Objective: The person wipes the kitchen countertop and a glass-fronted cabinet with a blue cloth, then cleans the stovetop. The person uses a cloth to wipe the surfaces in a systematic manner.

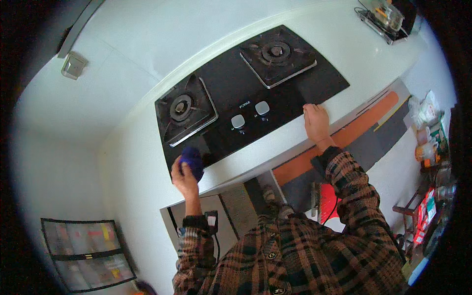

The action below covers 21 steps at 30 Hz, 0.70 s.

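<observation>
A black glass gas hob (228, 88) with two burners is set in a white countertop. My left hand (185, 179) grips a dark blue cloth (192, 162) against the near left corner of the hob. The left pan support (195, 110) lies just beyond that cloth. Two pale control knobs, the left one (238, 121) and the right one (262, 107), sit near the front edge. My right hand (316, 120) rests at the hob's front edge, right of the knobs, its fingers curled; whether anything is under them cannot be told. The right pan support (278, 55) stands farther back.
A small metal-framed appliance (383, 22) stands on the counter at the far right. A black-framed storage case (86, 239) is at lower left. Bags and other goods (427, 136) line the right side. The counter's front edge (254, 164) runs before my body.
</observation>
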Motion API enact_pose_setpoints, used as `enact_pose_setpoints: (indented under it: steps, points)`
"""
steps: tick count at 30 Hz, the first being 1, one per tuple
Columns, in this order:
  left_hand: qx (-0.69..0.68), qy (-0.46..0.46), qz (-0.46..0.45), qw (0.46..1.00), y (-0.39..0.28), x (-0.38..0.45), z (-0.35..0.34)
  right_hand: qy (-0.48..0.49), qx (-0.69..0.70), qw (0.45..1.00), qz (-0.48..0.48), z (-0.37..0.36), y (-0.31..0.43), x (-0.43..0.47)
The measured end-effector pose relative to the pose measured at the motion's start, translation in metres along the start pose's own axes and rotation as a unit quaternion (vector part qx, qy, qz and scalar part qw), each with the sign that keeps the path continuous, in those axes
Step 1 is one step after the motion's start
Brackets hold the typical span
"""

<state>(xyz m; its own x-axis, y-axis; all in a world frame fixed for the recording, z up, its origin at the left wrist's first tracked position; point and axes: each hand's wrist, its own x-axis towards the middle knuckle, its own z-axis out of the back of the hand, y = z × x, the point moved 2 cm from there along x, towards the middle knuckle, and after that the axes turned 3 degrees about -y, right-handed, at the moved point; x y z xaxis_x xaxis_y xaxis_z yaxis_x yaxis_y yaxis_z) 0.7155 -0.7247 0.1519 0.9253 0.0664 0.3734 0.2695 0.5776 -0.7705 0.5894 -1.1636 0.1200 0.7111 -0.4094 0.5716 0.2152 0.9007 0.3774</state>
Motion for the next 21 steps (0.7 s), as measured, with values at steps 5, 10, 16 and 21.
enact_pose_setpoints:
  steps: [5, 10, 16, 21]
  points:
    - [0.232, 0.147, -0.097, 0.957, 0.008, -0.006, -0.062, -0.001, -0.014, 1.000, -0.009, 0.001, 0.001, 0.004]
    - [0.222, 0.209, -0.154, 0.940, -0.028, -0.004, -0.117, -0.013, -0.011, 1.000, -0.022, -0.006, -0.005, 0.000]
    - [0.184, 0.207, -0.206, 0.938, -0.032, 0.003, -0.126, -0.019, -0.035, 0.999, -0.020, -0.008, -0.008, 0.000]
    - [0.257, 0.142, -0.136, 0.946, 0.034, 0.017, -0.049, 0.004, -0.053, 0.998, -0.033, -0.007, -0.008, 0.002]
